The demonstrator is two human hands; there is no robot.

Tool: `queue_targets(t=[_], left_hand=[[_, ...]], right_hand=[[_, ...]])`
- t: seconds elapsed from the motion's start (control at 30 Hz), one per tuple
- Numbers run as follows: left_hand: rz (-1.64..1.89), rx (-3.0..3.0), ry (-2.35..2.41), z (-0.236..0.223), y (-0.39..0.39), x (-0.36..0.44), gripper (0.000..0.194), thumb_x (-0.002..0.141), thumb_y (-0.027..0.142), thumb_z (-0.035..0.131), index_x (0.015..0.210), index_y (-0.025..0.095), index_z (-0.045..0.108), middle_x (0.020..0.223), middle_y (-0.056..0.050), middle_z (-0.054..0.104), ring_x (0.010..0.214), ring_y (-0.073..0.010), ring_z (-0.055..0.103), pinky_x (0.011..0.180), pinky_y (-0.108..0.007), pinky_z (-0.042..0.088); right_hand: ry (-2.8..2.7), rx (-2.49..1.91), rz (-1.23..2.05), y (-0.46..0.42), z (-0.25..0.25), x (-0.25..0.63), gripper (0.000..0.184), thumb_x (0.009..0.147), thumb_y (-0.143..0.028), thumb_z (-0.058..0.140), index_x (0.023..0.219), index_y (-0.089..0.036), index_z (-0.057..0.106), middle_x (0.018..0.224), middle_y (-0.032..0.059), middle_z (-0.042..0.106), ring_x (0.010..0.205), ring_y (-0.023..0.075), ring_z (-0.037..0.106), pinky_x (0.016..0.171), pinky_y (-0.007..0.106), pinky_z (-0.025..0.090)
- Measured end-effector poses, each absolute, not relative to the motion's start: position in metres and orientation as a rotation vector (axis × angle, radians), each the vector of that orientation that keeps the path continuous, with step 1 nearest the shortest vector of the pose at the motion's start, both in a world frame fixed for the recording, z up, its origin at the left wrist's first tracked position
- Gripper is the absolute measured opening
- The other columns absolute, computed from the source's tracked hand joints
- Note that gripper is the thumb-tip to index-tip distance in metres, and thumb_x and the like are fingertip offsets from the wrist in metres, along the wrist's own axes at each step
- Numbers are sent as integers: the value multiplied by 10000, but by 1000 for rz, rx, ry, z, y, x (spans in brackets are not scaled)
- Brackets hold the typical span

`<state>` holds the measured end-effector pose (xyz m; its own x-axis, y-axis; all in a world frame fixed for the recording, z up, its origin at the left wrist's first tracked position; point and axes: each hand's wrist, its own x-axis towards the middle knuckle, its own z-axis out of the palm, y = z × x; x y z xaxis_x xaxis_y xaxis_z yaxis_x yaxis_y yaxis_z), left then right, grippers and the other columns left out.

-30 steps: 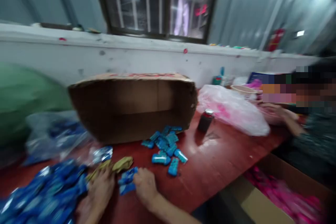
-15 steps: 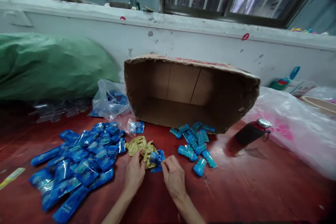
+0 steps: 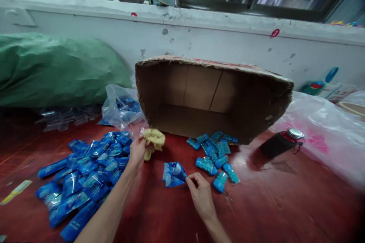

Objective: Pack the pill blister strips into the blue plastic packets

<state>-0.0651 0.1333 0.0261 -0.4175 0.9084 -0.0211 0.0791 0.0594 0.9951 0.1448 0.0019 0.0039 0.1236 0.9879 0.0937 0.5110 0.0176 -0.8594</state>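
Tabletop point(image 3: 256, 205) in red spreads before you, bearing a cardboard box point(image 3: 202, 89) tipped on its side, its opening toward you. Left of centre sits the heap of blue packets point(image 3: 85, 182); smaller turquoise pouches point(image 3: 207, 164) cluster by the box's near edge. Your left hand point(image 3: 138, 151) is nearly closed, fingertips pinching the left side of a crumpled yellow cloth point(image 3: 156, 139). Your right hand point(image 3: 202, 193) has thumb and forefinger together on the right corner of a single blue packet point(image 3: 173, 174), which lies leftward and slightly beyond it, long axis roughly side to side; that hand is the nearer one.
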Motion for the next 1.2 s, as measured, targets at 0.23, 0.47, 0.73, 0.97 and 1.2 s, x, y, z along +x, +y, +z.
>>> queue_targets(t=[0.23, 0.47, 0.73, 0.97, 1.2], left_hand=[[1317, 931, 1637, 34, 73, -39, 464, 632, 362, 611, 1030, 156, 492, 713, -15, 582, 519, -119, 539, 468, -235, 424], [1033, 605, 1252, -2, 8, -7, 371, 546, 448, 679, 724, 137, 583, 581, 0, 596, 488, -103, 532, 441, -202, 383], [1088, 429, 1311, -15, 16, -38, 468, 411, 475, 745, 703, 179, 532, 492, 27, 582, 410, -127, 537, 405, -229, 395], [1181, 308, 1322, -12, 12, -59, 471, 419, 439, 759, 744, 167, 552, 519, 21, 607, 425, -119, 549, 429, -228, 415], [1252, 269, 1266, 8, 27, -64, 312, 552, 312, 715, 772, 157, 558, 559, 11, 628, 454, -111, 565, 436, -213, 417]], right_hand=[[-1468, -1558, 733, 1, 11, 137, 187, 806, -254, 463, 654, -183, 545, 652, -3, 534, 622, 141, 510, 589, 220, 362], [-1635, -1340, 878, -4, 20, 120, 181, 791, -194, 487, 636, -187, 581, 638, -21, 562, 608, 119, 529, 584, 198, 385], [-2107, -1273, 503, 92, 33, 81, 384, 732, -144, 550, 1091, -279, 541, 1096, 27, 525, 951, 178, 515, 759, 248, 402], [-2117, -1355, 570, 150, 3, 42, 137, 733, -122, 528, 746, -207, 635, 817, 34, 591, 821, 189, 524, 708, 285, 387], [-1926, -1343, 804, 107, 14, 74, 316, 803, -260, 476, 1112, -204, 510, 994, 46, 562, 813, 138, 539, 730, 246, 411]])
